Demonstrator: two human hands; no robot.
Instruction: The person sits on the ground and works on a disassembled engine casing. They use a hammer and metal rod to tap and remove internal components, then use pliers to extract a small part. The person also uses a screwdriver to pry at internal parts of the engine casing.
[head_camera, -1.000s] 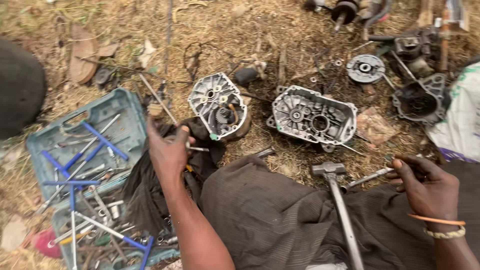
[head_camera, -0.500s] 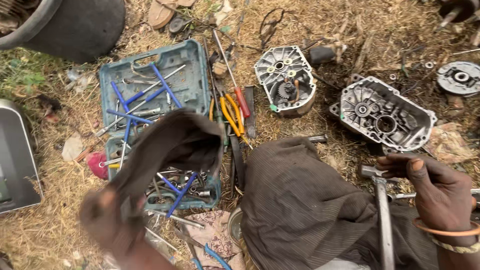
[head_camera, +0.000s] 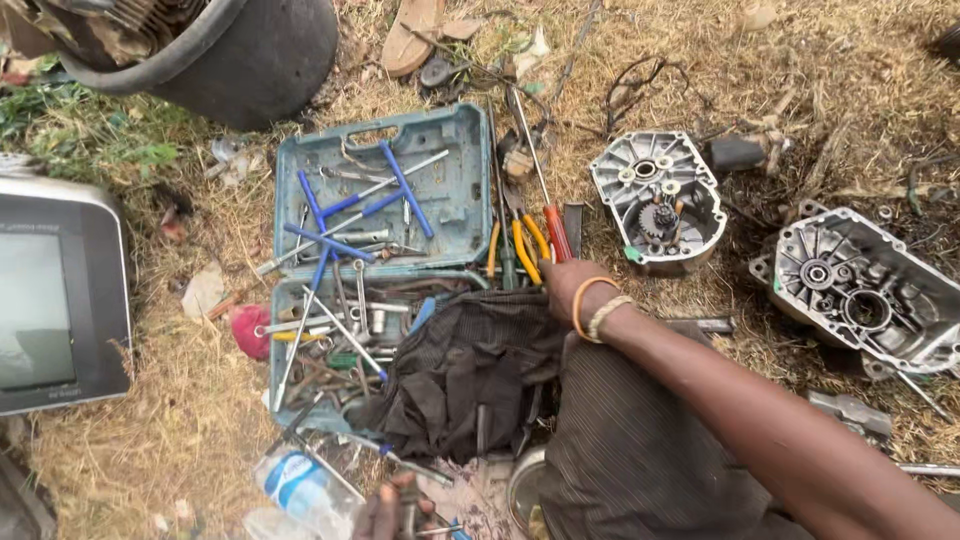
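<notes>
My right hand (head_camera: 562, 284), with an orange bangle and a beaded band at the wrist, reaches across my lap to the top edge of a dark cloth (head_camera: 470, 375). Its fingers are hidden beside the red-handled screwdriver (head_camera: 556, 232) and yellow-handled pliers (head_camera: 520, 245). At the bottom edge, my left hand (head_camera: 388, 508) is only partly in view, its fingers curled around a thin metal tool. The cloth lies over the lower right corner of an open blue-grey toolbox (head_camera: 455, 150) full of wrenches and blue-handled tools.
Two grey engine casing halves lie on dry grass, one (head_camera: 655, 200) near my right hand, the other (head_camera: 865, 290) at the right. A black tub (head_camera: 250, 60) stands top left, a grey screen unit (head_camera: 60, 300) at the left, a plastic bottle (head_camera: 300, 485) at the bottom, and a hammer head (head_camera: 848, 410) to the right.
The view has swung left onto the toolbox. My right hand left the hammer and moved left to the pliers. The dark cloth my left hand lifted now lies on the toolbox.
</notes>
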